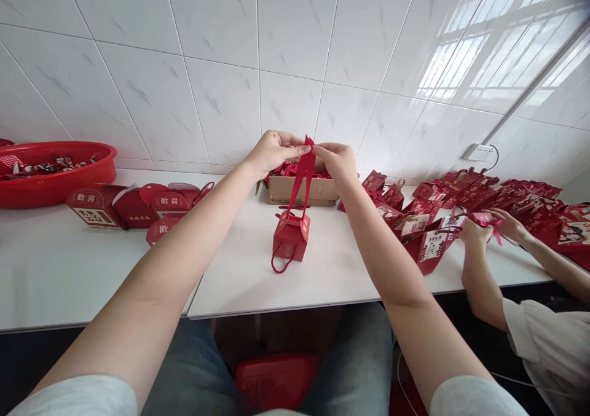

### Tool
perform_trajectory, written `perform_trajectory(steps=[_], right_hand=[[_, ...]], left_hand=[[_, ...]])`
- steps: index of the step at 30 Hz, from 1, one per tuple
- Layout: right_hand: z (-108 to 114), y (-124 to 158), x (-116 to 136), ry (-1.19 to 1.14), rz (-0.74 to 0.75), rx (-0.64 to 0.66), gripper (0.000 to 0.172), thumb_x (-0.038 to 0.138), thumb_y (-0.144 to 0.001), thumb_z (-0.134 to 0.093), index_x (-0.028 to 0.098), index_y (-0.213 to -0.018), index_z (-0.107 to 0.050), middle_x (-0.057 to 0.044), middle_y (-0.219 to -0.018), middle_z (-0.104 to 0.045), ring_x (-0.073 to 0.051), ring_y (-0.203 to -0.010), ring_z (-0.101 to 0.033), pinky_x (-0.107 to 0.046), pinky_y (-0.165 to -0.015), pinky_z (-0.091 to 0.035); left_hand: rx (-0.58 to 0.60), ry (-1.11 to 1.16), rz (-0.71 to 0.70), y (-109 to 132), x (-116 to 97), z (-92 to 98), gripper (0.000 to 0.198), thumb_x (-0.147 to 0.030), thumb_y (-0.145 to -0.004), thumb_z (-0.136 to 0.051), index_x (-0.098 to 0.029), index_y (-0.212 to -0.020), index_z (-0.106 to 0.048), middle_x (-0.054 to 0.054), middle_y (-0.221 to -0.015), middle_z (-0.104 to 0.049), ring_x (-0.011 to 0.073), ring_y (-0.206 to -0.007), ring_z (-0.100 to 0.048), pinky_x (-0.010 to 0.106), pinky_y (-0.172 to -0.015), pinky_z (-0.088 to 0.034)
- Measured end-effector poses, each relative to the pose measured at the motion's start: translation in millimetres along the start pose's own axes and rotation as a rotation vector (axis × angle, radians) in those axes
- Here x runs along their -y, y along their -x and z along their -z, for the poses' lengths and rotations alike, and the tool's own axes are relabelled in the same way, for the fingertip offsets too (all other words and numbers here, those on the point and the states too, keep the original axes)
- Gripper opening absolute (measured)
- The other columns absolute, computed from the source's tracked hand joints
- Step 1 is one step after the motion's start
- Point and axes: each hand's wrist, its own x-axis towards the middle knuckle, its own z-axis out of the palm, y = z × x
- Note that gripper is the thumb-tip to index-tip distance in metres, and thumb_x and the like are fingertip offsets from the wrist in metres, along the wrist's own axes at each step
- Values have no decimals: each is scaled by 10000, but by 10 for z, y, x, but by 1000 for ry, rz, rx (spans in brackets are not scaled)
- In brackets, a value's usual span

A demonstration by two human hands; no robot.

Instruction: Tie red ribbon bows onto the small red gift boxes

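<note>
On my feed's left side, a red basket (94, 182) is standing; beside it, boxes (133, 212) are showing the lettering 歡喜. In the middle, the left hand (273, 153) is pinching the red ribbon (300, 179) above the small box (290, 239), which is sitting on the surface (239, 287) before a carton (299, 192). I am judging this box as folded shut, while the ribbon is not looking fastened yet. Its label is appearing too small for reading. The right hand (338, 160) is also pinching the ribbon. Further right, packages (424, 201) are crowding, and their writing is escaping me.
</note>
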Motion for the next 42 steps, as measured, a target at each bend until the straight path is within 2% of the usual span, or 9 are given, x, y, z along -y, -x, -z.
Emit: perform_trajectory(steps=[6,14,19,21,23,27,32,36,42], right_hand=[[60,-63,51,-51,-40,10,143,306,-706,-709,175,-763,-720,-8,-628,-671,-189,-697,-665,-317,-638,-520],[168,-182,-100,-52,-122,78,260,441,-734,-698,260,-918,-732,6,-967,-724,-183,-967,-653,-307,-811,-511],[178,-82,-258,-78,-23,352,541,688,-826,-501,261,-1114,-665,-36,-1043,-717,-170,-959,-674,-319,-875,-521],[165,-2,-307,44,64,465,524,655,-811,-566,228,-1100,-659,-47,-1027,-718,-175,-961,-669,-313,-878,-521],[140,57,-350,189,166,483,477,597,-777,-654,208,-1052,-660,-43,-974,-717,-173,-902,-662,-298,-818,-527],[66,68,-412,345,301,383,416,588,-794,-634,189,-908,-669,-6,-763,-665,-131,-657,-580,-260,-628,-479],[-11,41,-417,313,301,290,502,675,-811,-541,190,-775,-668,43,-545,-520,-93,-492,-423,-241,-502,-360],[-49,48,-378,87,203,300,514,714,-733,-603,200,-729,-635,31,-613,-576,-103,-555,-497,-241,-559,-424],[27,-23,-380,-270,-210,447,285,488,-813,-678,207,-860,-682,-11,-767,-709,-118,-635,-609,-254,-653,-522]], left_hand=[[70,-16,41,-90,-48,-21,401,-456,-538,-884,-160,-786,-776,75,-810,-758,216,-763,-702,361,-772,-559],[55,15,48,-109,-3,-72,339,-389,-546,-892,-150,-747,-759,56,-757,-738,191,-704,-688,349,-751,-560],[-57,-14,-4,-105,69,-62,298,-365,-574,-874,-149,-718,-728,45,-720,-720,174,-693,-670,335,-722,-554],[-104,-54,-29,-107,103,-43,281,-352,-578,-867,-153,-712,-722,37,-694,-711,158,-657,-648,312,-678,-543],[-143,-104,-57,-113,130,-29,259,-335,-586,-859,-154,-710,-721,31,-680,-701,144,-627,-624,295,-642,-524],[-171,-158,-106,-122,144,-38,216,-288,-608,-847,-153,-718,-720,33,-694,-696,147,-644,-617,305,-659,-511],[-204,-213,-127,-112,106,-66,159,-221,-631,-833,-146,-696,-709,44,-711,-696,160,-672,-620,328,-716,-504],[-205,-230,-123,-111,90,-70,156,-216,-633,-834,-132,-694,-717,61,-719,-699,164,-659,-621,334,-714,-498],[-154,-209,-84,30,115,-35,213,-326,-673,-808,-149,-782,-759,59,-722,-720,192,-735,-662,339,-762,-520]])
